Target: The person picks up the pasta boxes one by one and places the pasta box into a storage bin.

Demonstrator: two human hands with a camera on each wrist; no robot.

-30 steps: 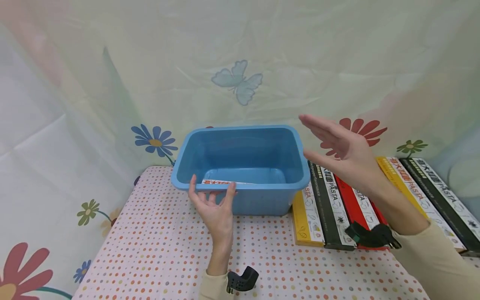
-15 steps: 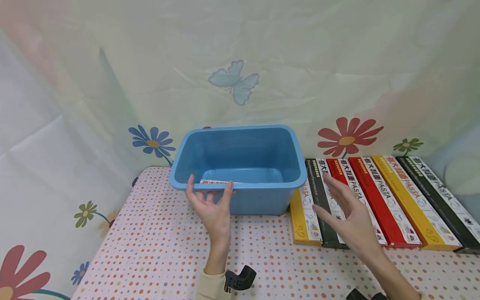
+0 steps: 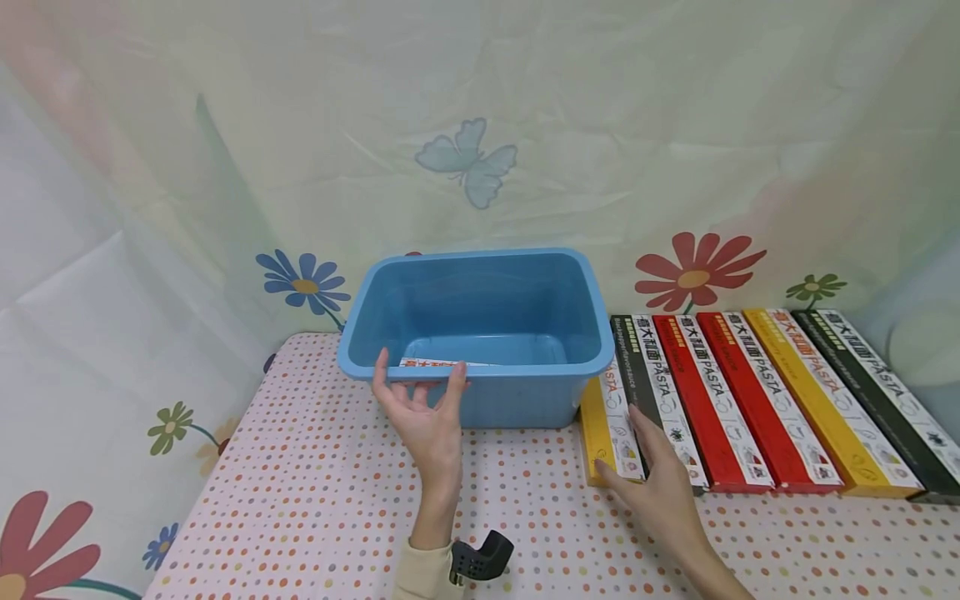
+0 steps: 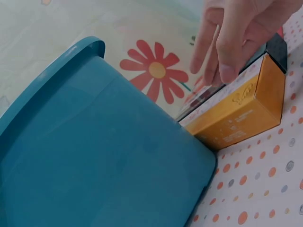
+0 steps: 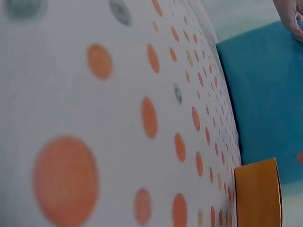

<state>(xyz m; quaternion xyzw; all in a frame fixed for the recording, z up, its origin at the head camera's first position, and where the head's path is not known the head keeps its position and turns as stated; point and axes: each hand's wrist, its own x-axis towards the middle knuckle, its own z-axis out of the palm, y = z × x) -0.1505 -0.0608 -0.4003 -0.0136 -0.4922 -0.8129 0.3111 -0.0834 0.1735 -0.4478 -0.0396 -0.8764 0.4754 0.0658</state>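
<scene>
A blue plastic tub point(image 3: 525, 400) stands in the middle of the table, and my left hand point(image 3: 427, 425) grips its front rim between thumb and fingers. Inside the tub, just behind that rim, shows the top of a white-labelled box point(image 3: 427, 362). My right hand point(image 3: 663, 492) is over the near end of a yellow pasta box point(image 3: 597, 421), thumb on the left side and fingers to the right. Above this box, the right hand point(image 4: 236, 38) holds its fingers apart in the left wrist view. Contact is hard to tell.
Right of the yellow box lie a black pasta box point(image 3: 637, 367), two red pasta boxes point(image 3: 701, 408), another yellow one point(image 3: 832, 408) and another black one point(image 3: 877, 400), side by side. A flowered cloth point(image 3: 300, 167) hangs behind the dotted tablecloth point(image 3: 300, 467).
My right hand has come down from beside the tub's right rim, forward and leftward, to the near end of the left yellow box. The left hand has stayed on the rim.
</scene>
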